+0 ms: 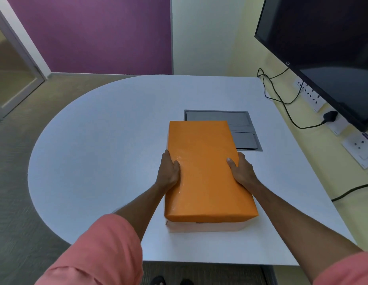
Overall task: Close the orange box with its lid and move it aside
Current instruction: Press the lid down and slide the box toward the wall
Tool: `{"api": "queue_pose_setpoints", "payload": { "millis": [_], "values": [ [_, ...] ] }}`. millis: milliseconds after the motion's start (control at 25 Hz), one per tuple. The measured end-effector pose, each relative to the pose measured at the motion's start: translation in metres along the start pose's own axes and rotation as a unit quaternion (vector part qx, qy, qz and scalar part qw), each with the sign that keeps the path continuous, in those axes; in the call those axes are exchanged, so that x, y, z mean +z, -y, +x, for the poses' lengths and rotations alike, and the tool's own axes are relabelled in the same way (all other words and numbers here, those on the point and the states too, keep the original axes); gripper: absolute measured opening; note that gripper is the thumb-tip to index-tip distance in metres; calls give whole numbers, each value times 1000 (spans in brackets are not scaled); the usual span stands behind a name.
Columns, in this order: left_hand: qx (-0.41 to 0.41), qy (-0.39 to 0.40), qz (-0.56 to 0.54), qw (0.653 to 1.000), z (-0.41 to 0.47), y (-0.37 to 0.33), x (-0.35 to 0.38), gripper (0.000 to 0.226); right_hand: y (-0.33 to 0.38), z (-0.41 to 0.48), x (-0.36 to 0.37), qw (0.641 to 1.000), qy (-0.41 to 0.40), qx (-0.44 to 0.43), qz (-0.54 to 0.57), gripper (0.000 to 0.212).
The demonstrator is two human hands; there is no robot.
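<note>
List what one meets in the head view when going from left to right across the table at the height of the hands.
Bare table top → left hand on the lid's left edge → orange lid → right hand on its right edge → bare table → wall sockets.

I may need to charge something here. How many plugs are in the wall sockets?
1. A black plug sits in the sockets on the right wall, just below the monitor. The monitor may hide others behind it.
</note>
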State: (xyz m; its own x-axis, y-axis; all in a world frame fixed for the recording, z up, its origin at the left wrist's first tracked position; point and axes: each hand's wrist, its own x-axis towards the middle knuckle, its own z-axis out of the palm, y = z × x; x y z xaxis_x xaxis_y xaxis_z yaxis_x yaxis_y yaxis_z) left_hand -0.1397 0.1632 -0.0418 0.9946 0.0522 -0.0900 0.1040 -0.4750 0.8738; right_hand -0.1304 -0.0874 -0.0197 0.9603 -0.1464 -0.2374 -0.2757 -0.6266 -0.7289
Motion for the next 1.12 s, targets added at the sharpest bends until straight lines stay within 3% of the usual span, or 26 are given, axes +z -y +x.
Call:
{"api": "queue_pose_setpoints", "payload": {
  "millis": [200, 800, 1040, 1120],
  "values": [
    [35, -31, 47, 998, -6, 9, 9, 47, -9, -5, 14, 996, -26, -14, -78, 66],
    [27, -33, 69, 997, -7, 19, 13, 56, -17, -5, 26, 992, -59, -21, -112, 63],
    [-10, 5, 196, 981, 28, -2, -1, 69, 7, 14, 10, 984, -88, -60, -139, 64],
    [9, 35, 260, 965, 46, -14, -4, 73, 24, 29, 8, 978, -54, -97, -176, 68]
  ]
}}
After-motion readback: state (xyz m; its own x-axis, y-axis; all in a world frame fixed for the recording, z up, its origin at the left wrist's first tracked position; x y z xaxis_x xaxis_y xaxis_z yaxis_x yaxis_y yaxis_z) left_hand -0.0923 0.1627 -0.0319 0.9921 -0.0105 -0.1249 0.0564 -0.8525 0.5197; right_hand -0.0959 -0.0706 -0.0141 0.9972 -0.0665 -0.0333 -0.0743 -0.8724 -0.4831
